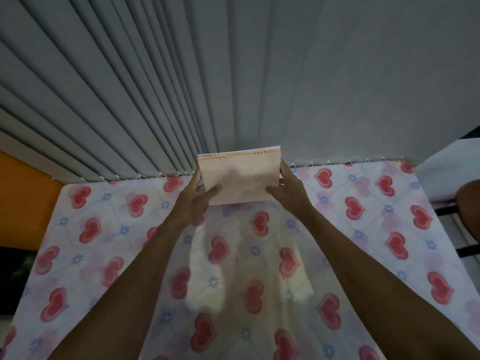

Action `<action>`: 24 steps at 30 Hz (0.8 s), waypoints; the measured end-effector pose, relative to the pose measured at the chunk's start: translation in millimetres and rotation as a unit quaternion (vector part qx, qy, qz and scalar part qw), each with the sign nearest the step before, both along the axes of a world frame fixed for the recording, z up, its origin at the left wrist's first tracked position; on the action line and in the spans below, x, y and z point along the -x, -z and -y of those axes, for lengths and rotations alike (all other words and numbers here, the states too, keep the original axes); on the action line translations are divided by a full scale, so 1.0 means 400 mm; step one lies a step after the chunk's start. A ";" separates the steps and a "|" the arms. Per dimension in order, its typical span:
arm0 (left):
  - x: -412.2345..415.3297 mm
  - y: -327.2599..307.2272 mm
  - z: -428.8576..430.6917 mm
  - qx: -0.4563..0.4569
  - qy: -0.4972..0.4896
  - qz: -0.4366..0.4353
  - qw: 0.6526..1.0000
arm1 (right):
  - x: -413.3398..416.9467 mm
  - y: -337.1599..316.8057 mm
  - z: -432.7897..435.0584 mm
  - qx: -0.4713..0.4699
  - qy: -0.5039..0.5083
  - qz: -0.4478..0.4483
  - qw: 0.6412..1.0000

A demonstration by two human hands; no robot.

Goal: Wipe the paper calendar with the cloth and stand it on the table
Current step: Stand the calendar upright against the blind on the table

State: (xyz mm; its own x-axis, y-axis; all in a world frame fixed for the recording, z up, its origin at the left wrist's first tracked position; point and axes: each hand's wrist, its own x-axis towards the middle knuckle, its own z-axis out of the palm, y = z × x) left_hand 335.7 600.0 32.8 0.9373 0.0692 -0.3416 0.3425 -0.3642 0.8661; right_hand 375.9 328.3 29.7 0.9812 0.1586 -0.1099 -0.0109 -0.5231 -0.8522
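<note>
A pale peach paper calendar (pixel 240 176) with a wire binding along its top edge stands near the far edge of the table (pixel 104 229), which wears a white covering printed with red hearts. My left hand (pixel 193 201) holds its left side, thumb across the front face. My right hand (pixel 288 189) grips its right side. Its lower edge is at the table surface; I cannot tell whether it rests there. No cloth is in view.
Grey vertical blinds (pixel 130 100) hang right behind the table's far edge. An orange surface (pixel 23 198) lies to the left. At the right edge are a white surface (pixel 446 172), dark bars and part of a brown rounded object (pixel 470 201).
</note>
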 end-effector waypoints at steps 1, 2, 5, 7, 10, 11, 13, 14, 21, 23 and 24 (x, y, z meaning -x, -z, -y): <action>-0.003 0.004 0.004 -0.004 -0.003 0.001 1.000 | -0.007 0.006 0.001 0.002 -0.001 -0.003 1.000; -0.003 0.007 0.007 -0.004 -0.004 0.005 1.000 | -0.013 0.012 0.001 0.004 0.000 -0.014 1.000; 0.005 0.015 0.014 0.001 -0.004 0.014 1.000 | -0.019 0.032 -0.001 0.006 0.004 -0.060 0.998; 0.012 0.021 0.016 -0.005 -0.001 0.013 1.000 | -0.016 0.044 -0.006 0.005 -0.002 -0.068 0.998; 0.018 0.026 0.020 -0.019 -0.003 0.015 1.000 | -0.009 0.051 -0.017 -0.001 -0.002 -0.060 0.998; 0.017 0.027 0.022 -0.019 -0.004 0.014 1.000 | -0.009 0.050 -0.019 -0.002 0.000 -0.057 0.998; 0.013 0.028 0.024 -0.020 -0.009 0.014 1.000 | -0.009 0.046 -0.020 -0.008 -0.003 -0.054 0.999; 0.013 0.029 0.024 -0.021 -0.010 0.016 1.000 | -0.008 0.044 -0.019 -0.010 -0.007 -0.054 0.998; 0.035 0.045 0.030 0.004 -0.003 0.023 1.000 | 0.032 0.049 -0.021 -0.015 -0.006 -0.021 1.000; 0.035 0.046 0.033 0.001 -0.007 0.027 1.000 | 0.038 0.049 -0.022 -0.021 -0.006 -0.019 1.000; 0.032 0.047 0.033 0.001 -0.009 0.028 1.000 | 0.038 0.050 -0.021 -0.019 -0.007 -0.019 1.000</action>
State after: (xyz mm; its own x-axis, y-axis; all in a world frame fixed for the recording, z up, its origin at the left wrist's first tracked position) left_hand 322.8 586.7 14.1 0.9534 0.0857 -0.2892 0.3004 -0.3559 0.8849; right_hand 360.7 336.8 9.6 0.9739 0.1773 -0.1413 -0.0370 -0.4906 -0.8706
